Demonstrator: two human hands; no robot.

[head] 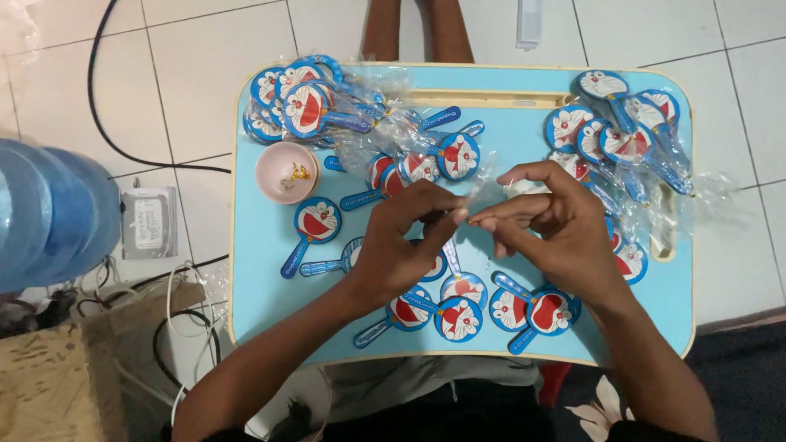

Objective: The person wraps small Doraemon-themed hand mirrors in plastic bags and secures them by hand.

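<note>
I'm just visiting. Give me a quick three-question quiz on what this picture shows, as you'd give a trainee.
1. True or false: the pink bowl stands on the light blue tray table.
2. What do the left hand and right hand pinch between them? A) a black cable B) a clear plastic wrapper C) the bowl
3. Which side of the table holds the big blue water bottle on the floor: the person's left or right?

Key
1. True.
2. B; the fingertips meet over the middle of the table, among round blue cartoon-face fans.
3. Left.
</note>
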